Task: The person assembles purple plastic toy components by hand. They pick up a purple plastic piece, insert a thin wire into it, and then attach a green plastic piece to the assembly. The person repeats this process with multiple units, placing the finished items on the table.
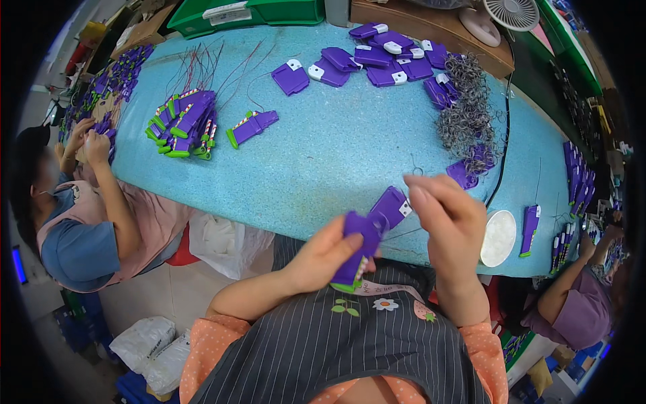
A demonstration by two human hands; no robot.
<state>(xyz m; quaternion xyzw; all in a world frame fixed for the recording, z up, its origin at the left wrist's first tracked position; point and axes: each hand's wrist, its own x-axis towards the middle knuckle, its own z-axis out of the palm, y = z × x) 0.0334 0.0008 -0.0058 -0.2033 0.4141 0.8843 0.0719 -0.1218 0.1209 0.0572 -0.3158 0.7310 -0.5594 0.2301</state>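
Note:
My left hand (319, 256) grips a purple plastic part (360, 236) with a green end, held over my apron at the table's near edge. Just beyond it, overlapping in view, is a purple piece with a white end (391, 207); whether it touches the held part I cannot tell. My right hand (444, 209) is raised to the right of these, thumb and forefinger pinched together. A thin curled wire (418, 170) shows right by its fingertips; whether the fingers hold it is unclear. To the far right lies a tangled heap of grey wire springs (464, 108).
White-ended purple pieces (383, 57) lie scattered at the back. Purple-and-green parts with wires (192, 124) are stacked at the left, a single one (252, 128) beside them. A white bowl (498, 237) stands at the right edge. Co-workers sit left (87, 209) and right (572, 296).

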